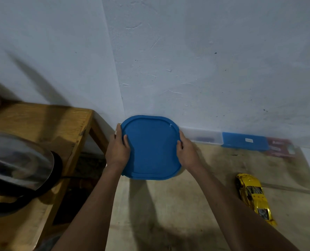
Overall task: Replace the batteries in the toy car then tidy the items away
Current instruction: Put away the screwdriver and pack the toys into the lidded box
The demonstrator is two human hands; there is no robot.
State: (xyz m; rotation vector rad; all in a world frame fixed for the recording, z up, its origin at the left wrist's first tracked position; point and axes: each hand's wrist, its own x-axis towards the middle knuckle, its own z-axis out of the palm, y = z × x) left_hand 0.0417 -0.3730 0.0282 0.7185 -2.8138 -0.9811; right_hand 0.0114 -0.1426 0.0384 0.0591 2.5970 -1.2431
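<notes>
Thumbs (126, 140) lay on top and the rest of the fingers were wrapped over the rim, so both the left hand (118, 148) and the right hand (186, 151) were gripping the blue rounded-square plastic lid (151, 147), one on each side of it. The lid sat flat at the back left corner of the pale wooden worktop (168, 205), right up against the white wall (205, 60). Couldn't really make out what was under it.

The shiny yellow toy car (254, 196) was lying on the worktop near the right edge, well apart from both hands. Along the back edge there was a clear plastic box (203, 137), a flat blue plastic piece with a small white label (244, 141) just beside it, then a blurry reddish packet (281, 148).

Off to the left stood a brown wooden side table (47, 118) with a stainless steel kettle (18, 160) on it.
</notes>
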